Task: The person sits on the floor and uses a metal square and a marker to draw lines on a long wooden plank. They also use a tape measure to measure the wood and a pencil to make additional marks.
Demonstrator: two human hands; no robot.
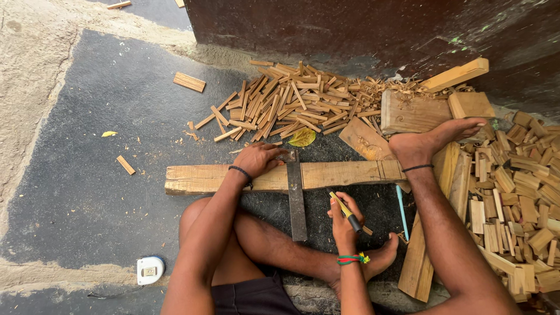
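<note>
Square pinned across the plank, pencil just short of it.
My left hand presses the metal square flat on the plank, which runs left-right; my right hand, clamped on a pencil, sits nearer me, right of the blade.

Try square: upper end hidden under left hand. Pile of cut wood blocks: cut off at right edge. Wood scrap: clipped by top edge. Pencil: lower part concealed in right hand.

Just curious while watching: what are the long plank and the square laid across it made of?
The plank looks like raw, unfinished wood: pale, grainy, rough-edged. The square seems to be metal: a dull grey, flat blade, pinned by the left hand. The right hand holds a yellow pencil.
</note>
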